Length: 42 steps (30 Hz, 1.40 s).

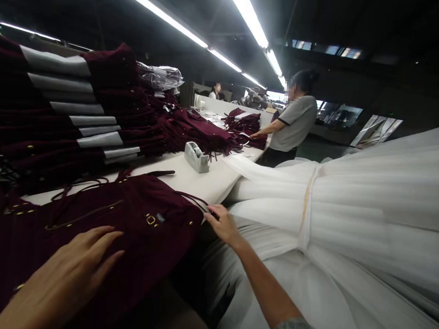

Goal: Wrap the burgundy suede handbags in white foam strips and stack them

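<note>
A maroon garment (138,239) with brass-coloured hardware, a zip and thin cords is spread over the near part of the table. My left hand (70,264) is over its front, fingers stretched out and holding nothing. At the garment's right end, my right hand (221,224) pinches a dark drawstring (192,197) between thumb and fingers. A small dark label (160,217) sits beside a square brass buckle (150,220) on the cloth. The lower part of the garment fades into shadow.
Folded maroon garments with white paper strips form a tall stack (113,80) at left. A grey tape dispenser (197,157) stands on the white table (219,176). Large bundled white sheeting (368,206) fills the right side. Farther along, a person (297,122) handles more maroon garments (243,124).
</note>
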Motion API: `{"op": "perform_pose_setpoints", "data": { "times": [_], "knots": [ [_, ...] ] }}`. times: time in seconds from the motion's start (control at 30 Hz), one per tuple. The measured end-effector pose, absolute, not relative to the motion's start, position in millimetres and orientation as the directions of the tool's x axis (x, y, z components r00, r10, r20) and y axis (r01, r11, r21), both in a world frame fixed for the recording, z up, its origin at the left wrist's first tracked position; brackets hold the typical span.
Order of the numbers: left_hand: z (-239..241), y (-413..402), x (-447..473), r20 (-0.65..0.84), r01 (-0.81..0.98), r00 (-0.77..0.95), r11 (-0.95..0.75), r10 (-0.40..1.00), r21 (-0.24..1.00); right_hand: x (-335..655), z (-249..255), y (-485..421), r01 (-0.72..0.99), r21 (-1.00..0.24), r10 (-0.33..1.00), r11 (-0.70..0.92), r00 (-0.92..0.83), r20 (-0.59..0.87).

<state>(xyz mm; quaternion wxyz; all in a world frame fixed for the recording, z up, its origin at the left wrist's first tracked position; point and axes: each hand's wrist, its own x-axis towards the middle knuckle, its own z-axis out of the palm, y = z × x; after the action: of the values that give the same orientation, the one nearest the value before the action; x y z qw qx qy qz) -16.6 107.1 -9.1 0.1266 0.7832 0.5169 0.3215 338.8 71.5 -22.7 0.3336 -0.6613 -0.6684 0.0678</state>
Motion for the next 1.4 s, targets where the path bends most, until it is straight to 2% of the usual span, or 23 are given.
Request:
{"op": "perform_pose_setpoints", "data": {
  "times": [0.1,0.2,0.27,0.33,0.4,0.47,0.67,0.83,0.97,1.13,1.2,1.33,1.4],
  "knots": [
    [-23,131,-34,0.197,0.691,0.424,-0.456,0.884,0.561,396,-17,54,0.909,-0.406,0.889,-0.093,0.26,0.377],
    [-27,139,-46,0.117,0.665,0.405,-0.38,0.907,0.643,453,-27,34,0.911,-0.303,0.839,-0.279,0.385,0.384],
    [-24,134,-50,0.1,0.648,0.379,-0.34,0.92,0.681,481,-38,24,0.933,-0.054,0.859,-0.357,0.35,0.373],
    [-20,125,-50,0.099,0.631,0.367,-0.326,0.925,0.704,500,-48,20,0.933,0.15,0.895,-0.328,0.256,0.365],
    [-16,119,-49,0.11,0.618,0.37,-0.332,0.923,0.713,509,-51,21,0.932,0.234,0.915,-0.276,0.18,0.361],
    [-15,116,-47,0.12,0.609,0.378,-0.344,0.918,0.714,510,-49,24,0.935,0.244,0.922,-0.257,0.162,0.351],
    [-20,115,-47,0.136,0.604,0.368,-0.348,0.92,0.717,498,-35,44,0.91,0.269,0.936,-0.314,0.249,0.251],
    [-17,111,-47,0.133,0.587,0.374,-0.345,0.918,0.732,495,-41,61,0.932,0.191,0.945,-0.308,0.275,0.178],
    [-16,110,-49,0.157,0.588,0.381,-0.37,0.911,0.72,503,-36,68,0.946,0.07,0.93,-0.316,0.294,0.22],
    [-14,109,-52,0.141,0.612,0.463,-0.431,0.875,0.664,524,-14,69,0.926,-0.027,0.851,-0.376,0.356,0.386],
    [-14,110,-53,0.146,0.624,0.473,-0.447,0.869,0.641,526,-9,69,0.915,-0.006,0.845,-0.403,0.375,0.38],
    [-19,113,-55,0.18,0.631,0.465,-0.467,0.867,0.62,517,-13,72,0.912,0.095,0.899,-0.398,0.368,0.238],
    [-22,114,-56,0.2,0.622,0.462,-0.477,0.864,0.62,509,-17,76,0.912,0.111,0.903,-0.395,0.363,0.231]
  ]
}}
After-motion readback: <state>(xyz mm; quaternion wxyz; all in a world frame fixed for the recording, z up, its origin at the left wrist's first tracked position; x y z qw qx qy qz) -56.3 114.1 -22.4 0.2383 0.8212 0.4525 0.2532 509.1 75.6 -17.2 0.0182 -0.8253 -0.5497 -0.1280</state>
